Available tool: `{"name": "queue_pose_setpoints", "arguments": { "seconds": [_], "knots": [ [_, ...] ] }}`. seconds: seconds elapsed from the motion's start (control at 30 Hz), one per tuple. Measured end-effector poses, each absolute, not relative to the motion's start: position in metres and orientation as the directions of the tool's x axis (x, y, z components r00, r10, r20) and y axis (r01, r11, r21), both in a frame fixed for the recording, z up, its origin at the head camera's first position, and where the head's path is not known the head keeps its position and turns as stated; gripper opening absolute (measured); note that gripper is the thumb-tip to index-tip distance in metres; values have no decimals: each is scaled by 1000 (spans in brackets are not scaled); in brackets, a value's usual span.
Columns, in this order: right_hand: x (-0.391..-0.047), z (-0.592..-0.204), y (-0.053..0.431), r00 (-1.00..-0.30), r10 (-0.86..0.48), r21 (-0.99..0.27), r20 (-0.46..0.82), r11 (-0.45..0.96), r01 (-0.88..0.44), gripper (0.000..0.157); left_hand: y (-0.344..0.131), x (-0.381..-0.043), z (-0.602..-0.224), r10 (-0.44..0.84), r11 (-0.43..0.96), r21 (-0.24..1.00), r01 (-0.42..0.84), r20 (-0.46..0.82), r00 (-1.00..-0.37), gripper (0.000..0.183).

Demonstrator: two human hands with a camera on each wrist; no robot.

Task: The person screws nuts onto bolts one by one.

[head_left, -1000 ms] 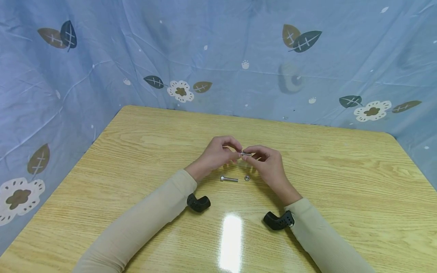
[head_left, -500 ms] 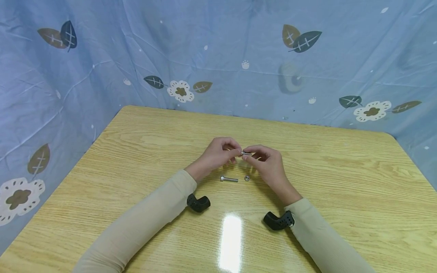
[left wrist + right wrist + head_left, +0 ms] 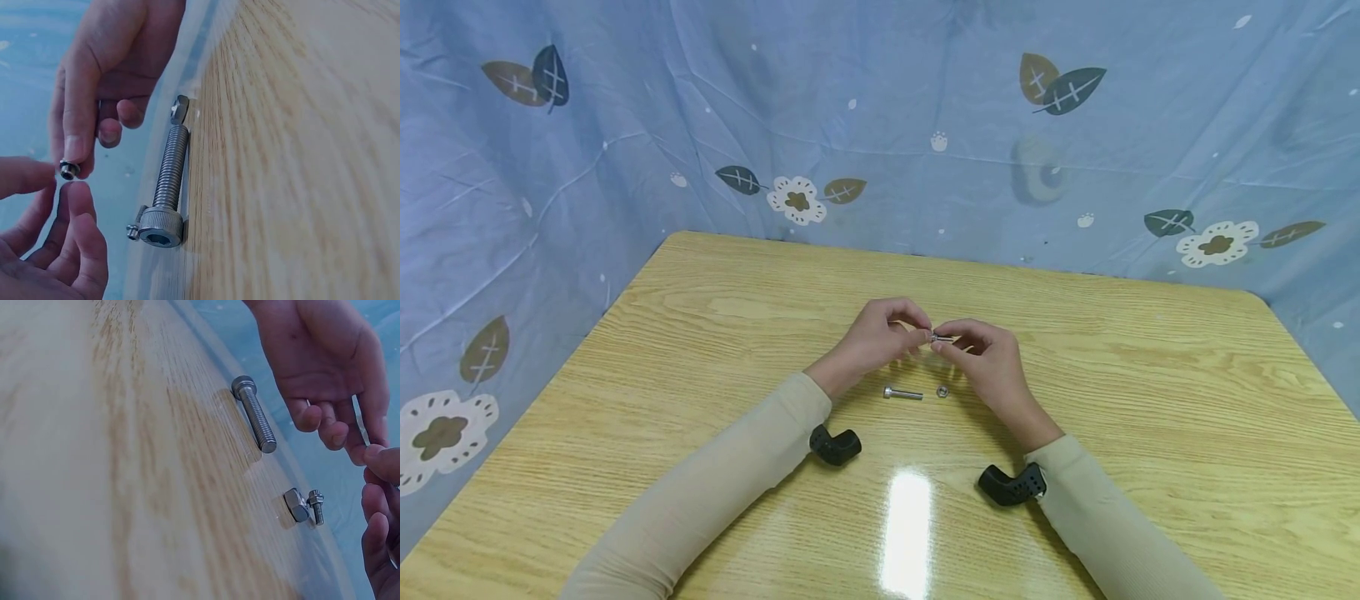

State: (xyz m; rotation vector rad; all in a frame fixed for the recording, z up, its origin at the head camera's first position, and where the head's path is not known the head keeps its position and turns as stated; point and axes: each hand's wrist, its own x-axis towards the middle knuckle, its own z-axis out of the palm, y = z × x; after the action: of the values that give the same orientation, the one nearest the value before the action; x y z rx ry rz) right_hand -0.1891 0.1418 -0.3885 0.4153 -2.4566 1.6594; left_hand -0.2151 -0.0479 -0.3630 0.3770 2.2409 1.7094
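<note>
Using the big bolt (image 3: 904, 394) as my landmark: blue printed cloth (image 3: 880, 100) hangs well beyond it, and the wood-grain table (image 3: 625, 400) runs under it and out on every side. Both hands are just past the bolt, pinching the same tiny part. The left hand (image 3: 876, 340) has thumb and finger on the head end; the right hand (image 3: 992, 358) grips a bit further along with thumb and forefinger, some shank showing between them. The bolt itself lies on its side, nobody touching it. The hex nut (image 3: 942, 392) sits just off its threaded end, apart from it. Wrist views also show a little screw (image 3: 317, 505) past the bolt; I can't make it out in the head view, so I guess the hands cover it. Then there's the held screw (image 3: 942, 338), up in the fingertips beyond the bolt's threaded end, head toward the left. Something collar-like on it, too small to tell if it's a nut.

Tips, imo: looks like fine turning work, so one hand steady, small rolls with the other, everything in line. If it binds, back off, don't force. Stay low over the wood in case it slips.

Containers: can't spot any; bolt and nut lie straight on the tabletop.
</note>
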Motion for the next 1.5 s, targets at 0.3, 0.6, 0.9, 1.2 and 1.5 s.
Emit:
{"name": "queue_pose_setpoints", "arguments": {
  "seconds": [0.3,0.6,0.9,1.2,1.5],
  "knots": [
    [-189,-388,142,-959,-125,-891,254,356,-283,19,-47,-215,-363,345,285,958,25,-78,-935,9],
    [-189,-388,142,-955,-126,-889,269,349,-296,19,-47,-215,-363,376,291,957,16,-99,-921,11],
    [-188,-387,142,-956,-133,-893,262,342,-293,18,-48,-215,-363,395,279,960,14,-102,-913,9],
    [-189,-384,144,-966,-110,-893,234,370,-258,22,-49,-216,-362,353,267,964,3,-95,-931,7],
    [-190,-380,150,-974,-83,-896,211,383,-227,24,-51,-217,-357,311,296,955,-10,-106,-944,7]
  ]
}}
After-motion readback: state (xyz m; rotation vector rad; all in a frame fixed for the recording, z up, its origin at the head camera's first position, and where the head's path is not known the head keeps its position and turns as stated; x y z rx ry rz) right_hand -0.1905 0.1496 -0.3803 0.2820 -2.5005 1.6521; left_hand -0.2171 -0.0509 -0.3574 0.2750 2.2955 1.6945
